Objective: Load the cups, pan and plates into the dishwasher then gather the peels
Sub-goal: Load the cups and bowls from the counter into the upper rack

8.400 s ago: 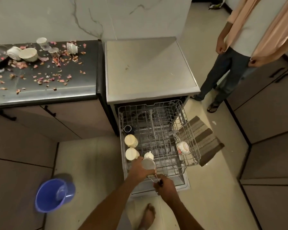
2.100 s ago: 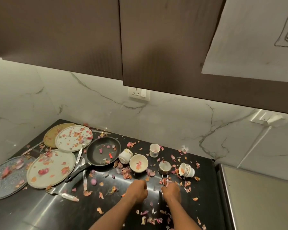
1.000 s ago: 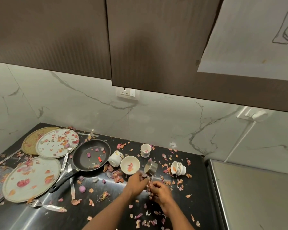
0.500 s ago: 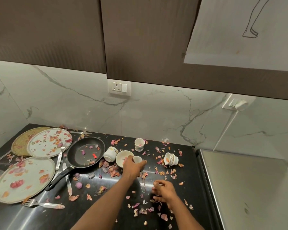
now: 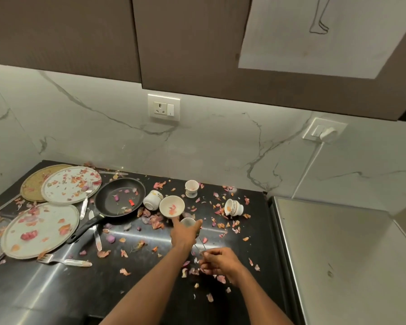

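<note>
Black table (image 5: 56, 294) under brown wall cabinets, marble backsplash, peels (image 5: 156, 221) scattered all over it. Left hand (image 5: 184, 233) is wrapped around a small steel cup (image 5: 188, 222), just in front of the white bowl (image 5: 172, 206) with peel inside. Right hand (image 5: 218, 260) is closed, fingers pinching the end of a thin metal utensil (image 5: 201, 246) that runs up toward the cup; can't tell what kind. Pan (image 5: 120, 198) sits left of centre, handle pointing to the near left, a few scraps inside. Tipped white cup (image 5: 152, 200) touches the pan's right edge. Small upright cup (image 5: 192, 188) stands near the wall; another cup (image 5: 233, 207) lies tilted further right. Three plates (image 5: 40, 231) are grouped at left, a fork (image 5: 65, 261) in front of them.
</note>
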A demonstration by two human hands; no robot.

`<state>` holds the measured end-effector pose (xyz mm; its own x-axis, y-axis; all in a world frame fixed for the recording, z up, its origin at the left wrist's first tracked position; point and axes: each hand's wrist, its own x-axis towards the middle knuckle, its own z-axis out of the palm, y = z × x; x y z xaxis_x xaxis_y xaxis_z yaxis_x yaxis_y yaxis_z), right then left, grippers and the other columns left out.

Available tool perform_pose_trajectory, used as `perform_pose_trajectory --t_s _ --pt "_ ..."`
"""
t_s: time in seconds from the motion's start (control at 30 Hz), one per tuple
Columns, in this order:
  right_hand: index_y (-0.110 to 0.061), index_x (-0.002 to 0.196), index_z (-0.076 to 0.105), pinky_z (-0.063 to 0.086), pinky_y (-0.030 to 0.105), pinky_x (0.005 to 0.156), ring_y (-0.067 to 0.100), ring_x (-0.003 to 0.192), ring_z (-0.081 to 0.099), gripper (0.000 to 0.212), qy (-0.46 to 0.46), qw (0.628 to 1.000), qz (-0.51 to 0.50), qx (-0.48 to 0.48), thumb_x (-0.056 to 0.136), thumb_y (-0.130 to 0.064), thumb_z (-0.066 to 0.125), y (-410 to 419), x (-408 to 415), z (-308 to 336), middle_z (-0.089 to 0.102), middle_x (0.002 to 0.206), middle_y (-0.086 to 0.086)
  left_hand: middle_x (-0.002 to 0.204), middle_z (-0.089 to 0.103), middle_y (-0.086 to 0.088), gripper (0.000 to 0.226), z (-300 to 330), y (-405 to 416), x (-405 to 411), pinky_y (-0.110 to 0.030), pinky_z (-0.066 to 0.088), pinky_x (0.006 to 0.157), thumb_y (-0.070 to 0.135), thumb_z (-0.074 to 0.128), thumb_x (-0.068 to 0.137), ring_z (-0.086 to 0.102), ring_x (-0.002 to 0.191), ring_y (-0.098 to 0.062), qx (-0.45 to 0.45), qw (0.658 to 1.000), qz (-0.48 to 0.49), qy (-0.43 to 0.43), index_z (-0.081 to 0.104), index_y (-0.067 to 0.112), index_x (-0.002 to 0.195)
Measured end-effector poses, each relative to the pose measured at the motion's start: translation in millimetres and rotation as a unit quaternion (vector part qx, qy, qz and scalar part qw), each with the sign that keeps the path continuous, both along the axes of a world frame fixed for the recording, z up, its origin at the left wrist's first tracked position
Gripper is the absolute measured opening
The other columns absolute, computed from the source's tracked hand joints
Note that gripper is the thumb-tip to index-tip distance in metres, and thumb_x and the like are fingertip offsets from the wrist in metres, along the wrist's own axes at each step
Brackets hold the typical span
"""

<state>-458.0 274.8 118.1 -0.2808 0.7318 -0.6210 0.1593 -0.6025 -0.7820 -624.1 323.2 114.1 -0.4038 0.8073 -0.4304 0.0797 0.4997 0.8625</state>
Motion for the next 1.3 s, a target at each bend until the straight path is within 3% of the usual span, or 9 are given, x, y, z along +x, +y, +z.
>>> perform_pose_trajectory --t_s 0.1,0.13,0.23,0.37,0.6,0.8,1.03,1.17,1.3 --pt "0.0 0.111 0.073 0.058 0.028 0.07 0.017 0.074 0.068 0.017 -0.012 0.999 -0.027 0.027 0.102 -0.008 0.061 -24.6 12.4 -1.9 0.073 0.092 0.016 0.116 0.061 -0.009 0.067 8.8 -29.6 18.0 -0.028 0.06 0.051 0.058 0.08 0.073 0.065 0.096 -0.026 0.022 1.0 0.003 0.001 0.053 0.022 0.122" --pt "-0.001 0.109 0.074 0.057 0.027 0.068 0.016 0.072 0.067 0.018 -0.012 0.999 -0.033 0.032 0.102 -0.008 0.06 -34.2 17.7 -1.7 0.072 0.089 0.015 0.115 0.061 -0.007 0.065 9.4 -39.6 23.7 -0.025 0.058 0.05 0.061 0.077 0.076 0.065 0.096 -0.025 0.031 1.0 -0.001 -0.002 0.054 0.022 0.123" --pt "0.003 0.109 0.073 0.056 0.025 0.063 0.015 0.066 0.061 0.018 -0.003 0.998 -0.058 0.036 0.102 -0.006 0.059 -66.7 36.5 -4.8 0.067 0.085 0.017 0.108 0.063 -0.004 0.05 8.5 -72.4 39.4 -0.039 0.063 0.069 0.064 0.063 0.086 0.065 0.094 -0.024 0.03 0.999 -0.01 -0.02 0.059 0.024 0.116" --pt "0.005 0.108 0.073 0.055 0.026 0.061 0.016 0.064 0.06 0.017 0.001 0.996 -0.079 0.039 0.1 -0.004 0.062 -115.3 63.6 -13.4 0.067 0.082 0.018 0.107 0.064 -0.009 0.024 7.6 -121.4 60.5 -0.031 0.061 0.06 0.034 0.061 0.098 0.067 0.088 -0.022 0.028 0.998 -0.016 -0.052 0.062 0.017 0.115" --pt "0.006 0.104 0.074 0.053 0.024 0.058 0.012 0.059 0.06 0.015 -0.023 0.995 -0.092 0.042 0.1 -0.005 0.063 -200.3 98.8 -26.3 0.07 0.078 0.015 0.106 0.067 -0.008 0.036 -0.7 -203.5 94.2 -0.035 0.064 0.065 0.036 0.067 0.094 0.071 0.087 -0.022 0.02 0.998 -0.047 -0.04 0.062 0.013 0.122" --pt "0.012 0.109 0.068 0.052 0.022 0.052 0.01 0.053 0.058 0.017 -0.007 0.991 -0.129 0.044 0.1 0.0 0.06 -262.7 123.9 -19.9 0.066 0.076 0.016 0.105 0.065 -0.006 0.031 6.2 -258.3 120.8 -0.026 0.06 0.058 0.037 0.068 0.094 0.069 0.089 -0.021 0.055 0.993 -0.097 -0.033 0.062 0.017 0.117" --pt "0.01 0.104 0.072 0.057 0.027 0.057 0.015 0.059 0.064 0.016 -0.001 0.988 -0.148 0.045 0.1 -0.002 0.062 -359.3 141.7 -31.5 0.071 0.081 0.02 0.104 0.067 -0.008 0.018 -8.0 -341.3 135.7 -0.042 0.064 0.069 0.027 0.07 0.093 0.069 0.092 -0.024 0.055 0.991 -0.112 -0.048 0.068 0.018 0.108" --pt "0.013 0.105 0.07 0.056 0.027 0.056 0.016 0.058 0.062 0.017 0.005 0.987 -0.155 0.03 0.1 0.0 0.061 -424.8 146.4 -39.7 0.07 0.078 0.019 0.099 0.068 -0.01 0.011 -21.6 -400.6 142.6 -0.045 0.064 0.065 0.022 0.07 0.092 0.072 0.085 -0.029 0.039 0.992 -0.105 -0.05 0.069 0.016 0.102" --pt "0.006 0.096 0.07 0.056 0.027 0.055 0.014 0.054 0.061 0.011 0.015 0.985 -0.171 0.0 0.1 -0.001 0.062 -491.8 160.1 -45.8 0.068 0.079 0.02 0.096 0.069 -0.011 0.014 -25.9 -463.8 157.7 -0.041 0.064 0.063 0.02 0.07 0.091 0.073 0.078 -0.029 0.011 0.991 -0.12 -0.064 0.07 0.012 0.103"
